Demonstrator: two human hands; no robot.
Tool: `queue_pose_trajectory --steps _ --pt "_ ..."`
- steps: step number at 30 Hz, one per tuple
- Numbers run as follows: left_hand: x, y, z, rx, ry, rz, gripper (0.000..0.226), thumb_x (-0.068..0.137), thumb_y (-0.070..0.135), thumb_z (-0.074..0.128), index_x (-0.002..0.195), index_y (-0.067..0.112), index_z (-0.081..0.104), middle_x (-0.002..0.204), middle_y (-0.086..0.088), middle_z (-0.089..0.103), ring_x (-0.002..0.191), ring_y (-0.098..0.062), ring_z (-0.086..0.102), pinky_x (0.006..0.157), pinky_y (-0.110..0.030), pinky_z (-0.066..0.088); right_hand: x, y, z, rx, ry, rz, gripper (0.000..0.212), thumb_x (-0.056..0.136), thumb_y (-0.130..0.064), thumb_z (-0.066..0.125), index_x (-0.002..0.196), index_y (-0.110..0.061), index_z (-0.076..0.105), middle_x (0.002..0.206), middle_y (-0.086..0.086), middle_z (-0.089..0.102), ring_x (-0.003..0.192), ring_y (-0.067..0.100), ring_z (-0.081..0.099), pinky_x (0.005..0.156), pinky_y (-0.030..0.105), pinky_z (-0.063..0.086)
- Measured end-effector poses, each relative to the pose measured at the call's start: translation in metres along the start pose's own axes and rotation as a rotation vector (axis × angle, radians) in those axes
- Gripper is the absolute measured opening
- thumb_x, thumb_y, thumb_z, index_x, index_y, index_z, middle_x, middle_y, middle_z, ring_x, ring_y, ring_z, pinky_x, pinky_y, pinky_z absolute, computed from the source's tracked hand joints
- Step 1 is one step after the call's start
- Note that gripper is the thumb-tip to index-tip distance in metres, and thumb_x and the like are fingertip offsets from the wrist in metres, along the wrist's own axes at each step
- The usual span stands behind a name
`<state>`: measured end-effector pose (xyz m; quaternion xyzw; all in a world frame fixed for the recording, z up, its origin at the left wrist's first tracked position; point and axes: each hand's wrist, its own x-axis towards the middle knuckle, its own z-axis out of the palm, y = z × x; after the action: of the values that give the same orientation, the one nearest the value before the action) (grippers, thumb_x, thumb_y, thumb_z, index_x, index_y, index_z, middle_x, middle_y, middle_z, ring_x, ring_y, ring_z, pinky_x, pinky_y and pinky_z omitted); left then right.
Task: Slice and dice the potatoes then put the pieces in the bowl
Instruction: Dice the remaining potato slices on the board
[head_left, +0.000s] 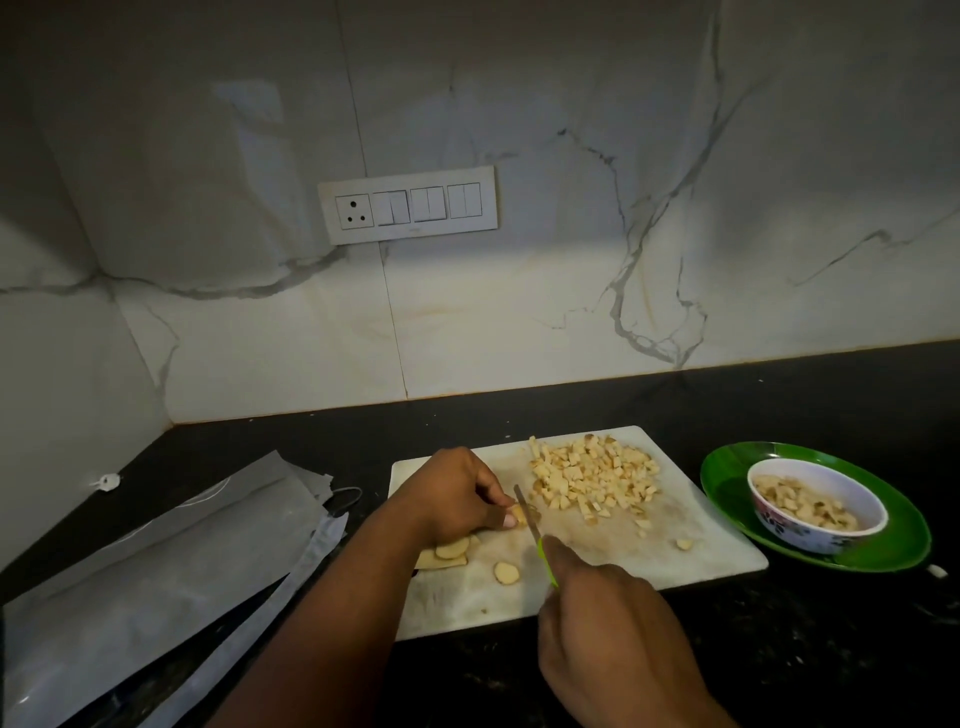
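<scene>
Mostly done tbh: a diced pile (595, 478) is heaped on the board (675, 540), some already in the bowl (815, 506). A potato piece (521, 514) is pinched by the left hand (457, 493), the knife (535, 535) gripped by the right hand (608, 629); a few slices (452, 551) are left.
</scene>
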<state>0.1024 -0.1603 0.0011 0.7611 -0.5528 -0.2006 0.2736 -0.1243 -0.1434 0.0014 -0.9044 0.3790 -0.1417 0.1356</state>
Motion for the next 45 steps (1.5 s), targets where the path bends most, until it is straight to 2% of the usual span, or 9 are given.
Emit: queue_pose_trajectory --steps 5,11,15,21,24,31,38,41,45 --pt "0.004 -0.001 0.001 0.0 0.006 -0.025 0.009 0.079 0.021 0.091 0.084 0.024 0.084 0.08 0.016 0.078 0.086 -0.002 0.072 0.085 -0.021 0.057 -0.006 0.006 0.006 -0.03 -0.046 -0.02 0.064 0.097 -0.039 0.041 0.156 -0.032 0.018 0.115 -0.003 0.065 0.104 0.017 0.064 0.085 0.03 0.049" --pt "0.004 -0.001 0.002 -0.004 0.01 -0.035 0.009 0.079 0.022 0.091 0.085 0.023 0.084 0.081 0.017 0.078 0.083 0.004 0.071 0.077 -0.014 0.053 -0.018 0.007 -0.002 -0.045 -0.278 0.063 0.071 0.1 -0.042 0.046 0.158 -0.036 0.005 0.132 0.002 0.06 0.121 0.019 0.058 0.1 0.028 0.044" --pt "0.002 0.001 -0.001 0.055 -0.004 -0.016 0.009 0.084 0.024 0.087 0.093 0.025 0.084 0.087 0.017 0.078 0.088 0.001 0.07 0.082 -0.014 0.053 -0.026 0.002 -0.014 -0.002 -0.16 0.07 0.065 0.101 -0.045 0.041 0.157 -0.041 0.008 0.131 -0.004 0.06 0.122 0.015 0.057 0.101 0.025 0.043" --pt "0.0 0.0 -0.001 0.092 0.028 -0.004 0.013 0.084 0.022 0.087 0.096 0.024 0.084 0.089 0.015 0.078 0.084 0.004 0.069 0.075 -0.007 0.05 -0.004 -0.008 -0.002 0.002 0.013 0.002 0.06 0.096 -0.04 0.041 0.154 -0.033 0.025 0.116 -0.003 0.065 0.105 0.018 0.063 0.086 0.031 0.048" --pt "0.001 -0.001 -0.002 0.087 0.043 0.005 0.011 0.081 0.021 0.089 0.092 0.023 0.085 0.085 0.015 0.078 0.081 0.006 0.069 0.077 -0.011 0.053 0.004 -0.011 0.005 0.011 0.028 -0.016 0.059 0.096 -0.039 0.041 0.152 -0.033 0.027 0.115 -0.002 0.065 0.105 0.018 0.063 0.086 0.031 0.049" --pt "0.005 0.002 -0.001 0.076 0.038 -0.034 0.011 0.079 0.018 0.09 0.086 0.022 0.084 0.083 0.014 0.079 0.086 -0.003 0.071 0.086 -0.021 0.056 -0.001 -0.005 0.012 -0.006 0.002 -0.028 0.06 0.098 -0.038 0.041 0.155 -0.031 0.023 0.116 -0.003 0.065 0.105 0.017 0.063 0.085 0.031 0.048" --pt "0.003 0.001 -0.001 0.046 0.032 -0.048 0.01 0.079 0.02 0.091 0.087 0.021 0.084 0.084 0.014 0.078 0.087 -0.003 0.071 0.087 -0.023 0.057 -0.022 -0.001 0.0 -0.027 -0.18 0.049 0.066 0.101 -0.043 0.044 0.157 -0.038 0.011 0.129 -0.001 0.06 0.118 0.016 0.059 0.096 0.026 0.045" --pt "0.003 -0.001 -0.001 0.04 0.038 -0.051 0.009 0.079 0.021 0.091 0.083 0.02 0.084 0.082 0.014 0.078 0.084 -0.002 0.071 0.083 -0.023 0.058 -0.028 -0.001 -0.009 -0.017 -0.125 0.057 0.061 0.102 -0.044 0.04 0.156 -0.041 0.012 0.126 -0.003 0.061 0.117 0.016 0.059 0.098 0.026 0.045" --pt "0.0 0.002 -0.001 0.033 0.043 -0.065 0.008 0.079 0.019 0.091 0.081 0.019 0.083 0.08 0.013 0.078 0.083 -0.004 0.072 0.085 -0.026 0.06 -0.018 -0.006 -0.007 -0.008 0.007 -0.003 0.059 0.098 -0.042 0.038 0.154 -0.036 0.02 0.113 -0.005 0.065 0.103 0.017 0.064 0.085 0.03 0.048"
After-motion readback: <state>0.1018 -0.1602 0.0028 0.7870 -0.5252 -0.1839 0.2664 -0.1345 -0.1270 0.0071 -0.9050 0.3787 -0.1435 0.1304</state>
